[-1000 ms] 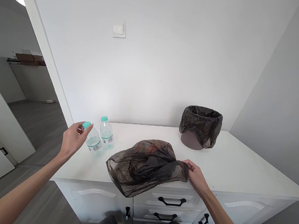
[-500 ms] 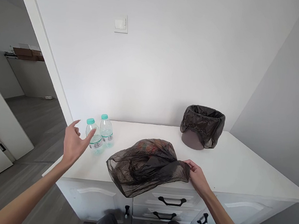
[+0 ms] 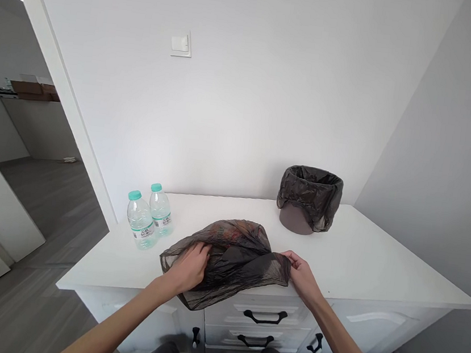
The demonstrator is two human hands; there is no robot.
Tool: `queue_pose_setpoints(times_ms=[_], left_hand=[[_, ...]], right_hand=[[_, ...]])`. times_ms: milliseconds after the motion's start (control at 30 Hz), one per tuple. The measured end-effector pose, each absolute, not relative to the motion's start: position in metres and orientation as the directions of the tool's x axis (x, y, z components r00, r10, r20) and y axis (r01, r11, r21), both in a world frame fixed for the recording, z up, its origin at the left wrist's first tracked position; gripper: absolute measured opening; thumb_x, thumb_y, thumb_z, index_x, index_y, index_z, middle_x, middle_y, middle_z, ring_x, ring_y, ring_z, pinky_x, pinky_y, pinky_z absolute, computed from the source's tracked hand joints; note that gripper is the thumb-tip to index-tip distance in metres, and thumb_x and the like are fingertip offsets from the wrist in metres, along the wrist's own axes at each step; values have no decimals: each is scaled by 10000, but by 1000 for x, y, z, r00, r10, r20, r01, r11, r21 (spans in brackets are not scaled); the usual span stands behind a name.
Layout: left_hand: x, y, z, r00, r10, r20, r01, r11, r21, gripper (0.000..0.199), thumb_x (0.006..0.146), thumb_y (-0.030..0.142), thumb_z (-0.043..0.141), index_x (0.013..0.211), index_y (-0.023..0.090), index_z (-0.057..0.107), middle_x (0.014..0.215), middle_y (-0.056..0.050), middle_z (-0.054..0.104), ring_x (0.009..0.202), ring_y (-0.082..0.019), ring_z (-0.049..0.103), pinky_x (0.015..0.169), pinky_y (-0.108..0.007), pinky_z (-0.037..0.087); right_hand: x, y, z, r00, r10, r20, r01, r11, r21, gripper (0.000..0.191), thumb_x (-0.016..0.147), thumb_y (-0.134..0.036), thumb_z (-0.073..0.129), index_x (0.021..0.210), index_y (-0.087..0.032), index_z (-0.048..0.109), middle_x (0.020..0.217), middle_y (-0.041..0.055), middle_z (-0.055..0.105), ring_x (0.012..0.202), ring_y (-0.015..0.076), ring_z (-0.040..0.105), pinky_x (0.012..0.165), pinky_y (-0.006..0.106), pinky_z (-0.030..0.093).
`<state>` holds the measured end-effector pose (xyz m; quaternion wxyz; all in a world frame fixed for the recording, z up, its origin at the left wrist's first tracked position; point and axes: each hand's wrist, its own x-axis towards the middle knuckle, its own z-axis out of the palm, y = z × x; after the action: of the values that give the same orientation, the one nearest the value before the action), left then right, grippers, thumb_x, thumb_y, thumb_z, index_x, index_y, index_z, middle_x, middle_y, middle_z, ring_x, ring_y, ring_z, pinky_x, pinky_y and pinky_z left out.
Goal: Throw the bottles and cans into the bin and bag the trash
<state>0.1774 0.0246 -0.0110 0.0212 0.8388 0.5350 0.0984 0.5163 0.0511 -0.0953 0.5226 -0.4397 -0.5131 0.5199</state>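
Observation:
A thin dark plastic bag point(image 3: 236, 262) lies spread over the front of the white cabinet top, part of it hanging past the edge. Something with red and green shows through its upper part. My left hand point(image 3: 190, 267) is at the bag's open left side, fingers curled into the dark film, fingertips partly hidden. At the bag's right end, my right hand point(image 3: 301, 273) pinches the gathered plastic. Two clear bottles with teal caps, a front one point(image 3: 141, 223) and a rear one point(image 3: 161, 212), stand upright left of the bag.
Toward the back right of the cabinet top point(image 3: 362, 261) stands a brown bin point(image 3: 294, 218) lined with a dark bag folded over its rim. Black-handled drawers point(image 3: 265, 317) are below the front edge. A wall rises behind, with a doorway at left.
My left hand has moved right and down, from beside the bottles to the bag, and its spread fingers have curled. My right hand still pinches the bag. The view has shifted slightly.

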Motion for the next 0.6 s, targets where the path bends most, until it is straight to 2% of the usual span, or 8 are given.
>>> queue_pose_setpoints(times_ms=[100, 267, 433, 500, 600], left_hand=[[183, 51, -16, 350, 919, 184, 925, -370, 88, 320, 984, 214, 377, 1214, 95, 566, 1221, -250, 618, 1168, -378, 617, 995, -558, 493], [197, 93, -1, 473, 871, 134, 870, -485, 87, 263, 894, 204, 541, 1136, 172, 639, 1296, -174, 658, 1260, -332, 599, 1071, -472, 476], [214, 116, 7, 527, 845, 88, 835, -534, 132, 459, 758, 166, 661, 1211, 240, 683, 1331, -116, 699, 1306, -336, 601, 1091, -442, 476], [217, 115, 8, 507, 858, 86, 845, -514, 149, 472, 743, 149, 654, 1206, 231, 694, 1292, -120, 721, 1265, -344, 632, 1071, -436, 488], [216, 101, 17, 447, 891, 72, 874, -453, 176, 338, 781, 218, 656, 1112, 196, 721, 1152, -140, 762, 1100, -358, 711, 954, -426, 544]], right_hand=[[516, 51, -91, -80, 992, 96, -120, 86, -989, 380, 718, -563, 831, 861, -233, 708, 916, 45, 769, 847, 243, 667, 773, 347, 515], [517, 51, -85, -79, 991, 109, -145, 97, -985, 359, 744, -558, 819, 864, -234, 721, 908, 35, 771, 845, 234, 669, 779, 340, 511], [517, 52, -81, -77, 991, 108, -154, 95, -984, 371, 741, -579, 812, 846, -234, 724, 873, 31, 767, 836, 236, 666, 771, 338, 505], [517, 52, -80, -79, 991, 110, -159, 96, -983, 355, 751, -571, 809, 835, -237, 722, 863, 28, 766, 839, 235, 665, 774, 335, 502], [518, 53, -81, -80, 991, 109, -168, 95, -981, 339, 760, -553, 811, 847, -237, 723, 875, 27, 767, 849, 231, 664, 777, 328, 499]])
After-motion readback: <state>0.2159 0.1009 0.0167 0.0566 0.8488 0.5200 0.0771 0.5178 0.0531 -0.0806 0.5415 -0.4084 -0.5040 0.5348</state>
